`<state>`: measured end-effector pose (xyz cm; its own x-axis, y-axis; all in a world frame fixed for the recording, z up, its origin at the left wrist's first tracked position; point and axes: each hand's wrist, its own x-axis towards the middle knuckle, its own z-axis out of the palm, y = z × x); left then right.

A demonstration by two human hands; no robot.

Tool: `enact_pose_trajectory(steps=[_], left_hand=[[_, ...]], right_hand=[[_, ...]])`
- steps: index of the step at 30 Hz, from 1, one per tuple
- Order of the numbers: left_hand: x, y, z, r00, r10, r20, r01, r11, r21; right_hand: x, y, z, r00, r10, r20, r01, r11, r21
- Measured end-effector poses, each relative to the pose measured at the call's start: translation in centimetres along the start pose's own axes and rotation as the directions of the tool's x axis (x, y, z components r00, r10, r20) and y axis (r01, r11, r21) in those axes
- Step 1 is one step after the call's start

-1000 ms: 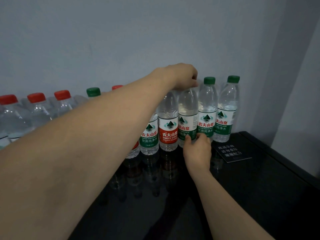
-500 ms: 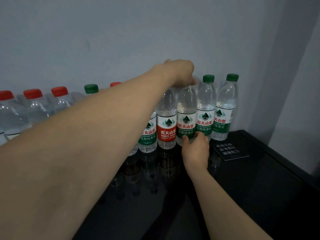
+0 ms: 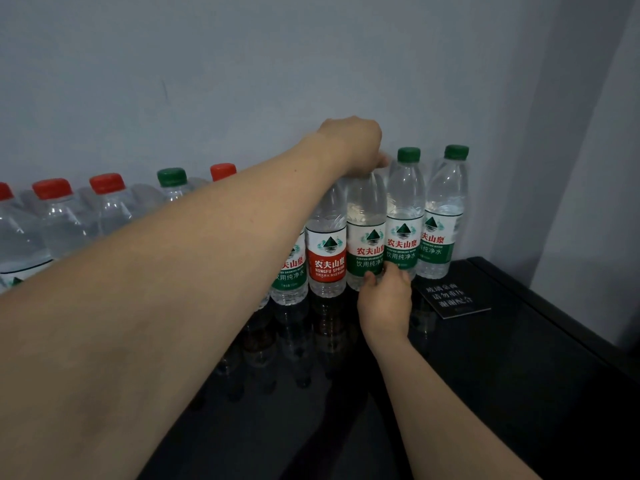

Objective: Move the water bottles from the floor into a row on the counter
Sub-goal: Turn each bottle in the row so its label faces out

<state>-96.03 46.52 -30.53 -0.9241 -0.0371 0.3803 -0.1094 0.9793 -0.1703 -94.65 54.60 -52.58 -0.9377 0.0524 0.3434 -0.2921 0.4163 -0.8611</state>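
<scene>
A row of clear water bottles with red or green caps stands on the black glossy counter (image 3: 485, 375) along the grey wall. My left hand (image 3: 353, 147) grips the top of a green-label bottle (image 3: 366, 216), third from the right end; its cap is hidden under the hand. My right hand (image 3: 384, 303) pinches the base of that same bottle, fingers also touching the neighbouring green-cap bottle (image 3: 405, 216). A red-label bottle (image 3: 326, 251) stands just left of it. My left forearm hides the middle of the row.
The last green-cap bottle (image 3: 445, 216) stands at the right end, close to the wall corner. A small black sign (image 3: 450, 297) with white characters lies flat on the counter in front of it. The counter's right edge (image 3: 554, 306) runs diagonally.
Both hands stay on the same bottle. My right hand has slid slightly up and in at the base, and the bottle sits a little closer to its right neighbour.
</scene>
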Motion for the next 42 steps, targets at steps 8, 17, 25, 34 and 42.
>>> enact_pose_trajectory(steps=[8, 17, 25, 34, 42], left_hand=[[-0.3, 0.0, 0.1, 1.0, -0.002, 0.017, 0.003, 0.997, -0.073], [0.1, -0.3, 0.1, 0.999, -0.009, 0.041, 0.012, 0.998, -0.068], [1.5, 1.8, -0.9, 0.996, 0.081, -0.032, -0.083, 0.994, -0.073], [2.7, 4.7, 0.1, 0.996, 0.077, 0.035, -0.075, 0.996, -0.048], [2.7, 4.9, 0.1, 0.998, 0.067, 0.021, -0.067, 0.998, 0.008]], right_hand=[[0.1, -0.1, 0.1, 1.0, 0.01, 0.001, -0.01, 1.0, 0.013], [-0.1, 0.0, 0.1, 1.0, 0.002, -0.017, -0.002, 1.0, 0.023], [1.5, 0.8, -2.2, 0.98, 0.08, -0.18, -0.062, 0.993, 0.104], [2.2, 1.4, -2.2, 0.989, 0.077, -0.126, -0.064, 0.992, 0.107], [2.4, 1.6, -1.9, 0.985, 0.101, -0.14, -0.083, 0.988, 0.127]])
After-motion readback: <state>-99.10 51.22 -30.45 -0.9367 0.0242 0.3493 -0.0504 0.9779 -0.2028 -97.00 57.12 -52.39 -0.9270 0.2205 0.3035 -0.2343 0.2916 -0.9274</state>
